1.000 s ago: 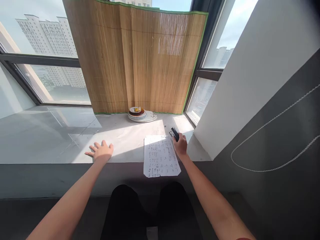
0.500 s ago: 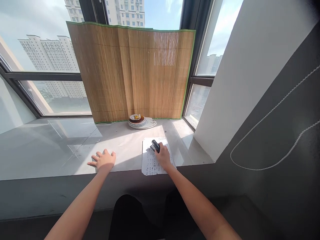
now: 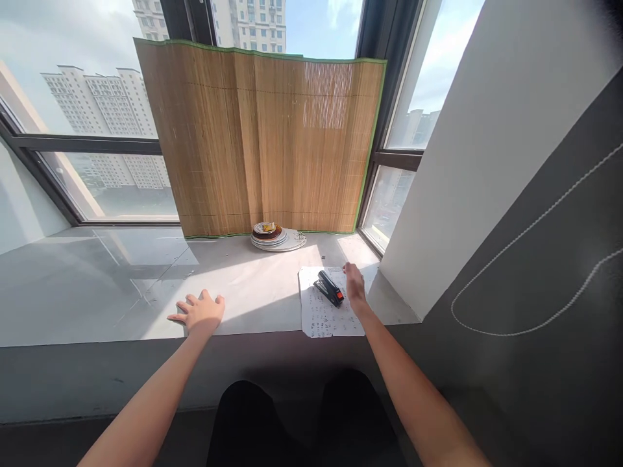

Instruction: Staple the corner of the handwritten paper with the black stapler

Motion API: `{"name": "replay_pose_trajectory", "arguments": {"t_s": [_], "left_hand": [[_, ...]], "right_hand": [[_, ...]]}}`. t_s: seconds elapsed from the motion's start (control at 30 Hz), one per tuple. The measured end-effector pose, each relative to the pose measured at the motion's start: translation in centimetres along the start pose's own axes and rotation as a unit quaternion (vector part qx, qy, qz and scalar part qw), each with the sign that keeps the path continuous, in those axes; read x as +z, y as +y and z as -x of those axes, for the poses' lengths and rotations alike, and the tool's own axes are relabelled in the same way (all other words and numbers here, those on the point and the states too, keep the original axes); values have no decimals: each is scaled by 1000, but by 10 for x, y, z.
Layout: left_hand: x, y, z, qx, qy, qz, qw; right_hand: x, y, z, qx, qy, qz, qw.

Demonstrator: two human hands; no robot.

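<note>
My left hand [image 3: 201, 312] lies palm down on the pale windowsill, fingers spread, holding nothing. A sheet of paper [image 3: 318, 322] covered with dark writing lies near the sill's front edge. On it rests a black stapler [image 3: 329, 288] with a red patch at its near end, turned diagonally. My right hand [image 3: 355, 285] is just right of the stapler, apart from it, over the paper's right edge. Its fingers are curled closed; whether they pinch the paper is hidden.
A stack of plates [image 3: 268, 235] stands at the back of the windowsill [image 3: 257, 305], overlapping a larger white plate [image 3: 294, 240]. Behind it, a bamboo mat [image 3: 277, 149] leans against the window. A white wall [image 3: 438, 155] bounds the right side, with a beaded cord [image 3: 506, 334] hanging there.
My right hand has let go of the stapler and moved right. The paper and the stapler have also shifted right. My left hand stays in place.
</note>
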State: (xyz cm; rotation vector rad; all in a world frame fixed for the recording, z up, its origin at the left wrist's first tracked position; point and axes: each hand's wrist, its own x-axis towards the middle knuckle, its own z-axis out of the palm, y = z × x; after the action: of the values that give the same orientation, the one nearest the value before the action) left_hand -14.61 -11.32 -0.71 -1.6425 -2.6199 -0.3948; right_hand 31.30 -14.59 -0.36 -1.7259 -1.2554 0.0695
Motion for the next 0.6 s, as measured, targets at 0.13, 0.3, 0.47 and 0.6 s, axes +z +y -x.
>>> {"name": "replay_pose_trajectory", "arguments": {"t_s": [0.13, 0.3, 0.47, 0.6], "left_hand": [[-4, 2, 3, -1, -6, -3, 1000], [-9, 3, 7, 6, 8, -8, 1000], [-9, 3, 9, 8, 6, -12, 1000], [-2, 1, 6, 6, 9, -16, 1000]], "right_hand": [[16, -6, -37, -10, -93, 55, 994], [47, -10, -50, -70, -168, 72, 981], [59, -5, -65, -50, -219, 120, 967], [66, -9, -74, -35, -250, 138, 958]]}}
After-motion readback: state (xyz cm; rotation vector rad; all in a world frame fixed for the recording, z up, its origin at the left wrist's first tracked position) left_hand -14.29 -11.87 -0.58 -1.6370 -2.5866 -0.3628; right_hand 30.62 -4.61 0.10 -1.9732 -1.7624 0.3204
